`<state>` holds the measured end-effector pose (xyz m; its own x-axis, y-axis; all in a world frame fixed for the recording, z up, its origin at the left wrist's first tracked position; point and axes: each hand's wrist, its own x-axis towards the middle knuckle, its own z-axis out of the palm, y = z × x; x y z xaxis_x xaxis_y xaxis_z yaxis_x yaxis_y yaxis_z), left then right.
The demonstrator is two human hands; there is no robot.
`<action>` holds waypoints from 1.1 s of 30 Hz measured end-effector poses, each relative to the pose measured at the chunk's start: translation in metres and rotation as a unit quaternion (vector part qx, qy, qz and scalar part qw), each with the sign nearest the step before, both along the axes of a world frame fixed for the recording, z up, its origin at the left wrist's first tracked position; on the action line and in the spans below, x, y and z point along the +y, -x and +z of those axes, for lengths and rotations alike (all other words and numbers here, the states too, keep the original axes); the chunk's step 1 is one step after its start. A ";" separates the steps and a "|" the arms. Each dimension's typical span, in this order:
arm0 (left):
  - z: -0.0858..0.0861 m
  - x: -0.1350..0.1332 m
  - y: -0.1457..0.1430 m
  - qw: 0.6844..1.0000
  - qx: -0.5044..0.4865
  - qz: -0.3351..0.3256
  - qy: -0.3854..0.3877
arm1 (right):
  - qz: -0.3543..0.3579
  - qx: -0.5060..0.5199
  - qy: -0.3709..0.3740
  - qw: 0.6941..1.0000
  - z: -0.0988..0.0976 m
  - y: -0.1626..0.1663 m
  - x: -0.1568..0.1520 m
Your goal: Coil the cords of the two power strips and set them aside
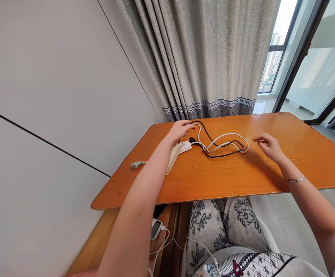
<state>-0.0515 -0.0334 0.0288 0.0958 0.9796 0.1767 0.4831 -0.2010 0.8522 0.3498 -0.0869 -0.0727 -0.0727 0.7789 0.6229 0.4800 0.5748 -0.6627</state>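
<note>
On the orange wooden table [242, 173] lie a white cable [228, 135] and a black cable [213, 141], looped together near the far edge. A small white adapter [185, 146] and a black plug [191, 139] sit at their left end. My left hand [180, 129] reaches over them and pinches the cables at the far loop, fingers closed. A pale cloth-like piece [173, 157] lies partly under my left forearm. My right hand [268, 145] hovers just right of the cable loops, fingers loosely curled and apart, holding nothing. A grey plug [135, 165] rests near the table's left edge.
A grey curtain [208, 57] hangs behind the table, with a white wall [54, 96] to the left and a window [274, 61] to the right. Below the table edge, a phone [156, 229] with white charging wires sits on a wooden shelf beside my patterned trousers.
</note>
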 end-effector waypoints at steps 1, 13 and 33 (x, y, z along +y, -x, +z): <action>0.008 -0.006 -0.006 0.999 -0.036 -0.020 0.005 | 0.010 0.003 -0.006 1.000 0.003 0.009 0.001; 0.053 -0.058 -0.055 0.989 -0.126 -0.063 -0.043 | 0.048 -0.198 0.071 0.977 0.053 0.098 0.052; 0.074 -0.047 -0.041 0.871 -0.479 0.042 -0.097 | 0.422 -0.156 0.405 0.796 0.043 0.092 0.028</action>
<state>-0.0109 -0.0809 0.1032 -0.2568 0.9191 0.2989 -0.4120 -0.3838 0.8264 0.2576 -0.0589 -0.0293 -0.8362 0.5071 -0.2090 0.3625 0.2249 -0.9045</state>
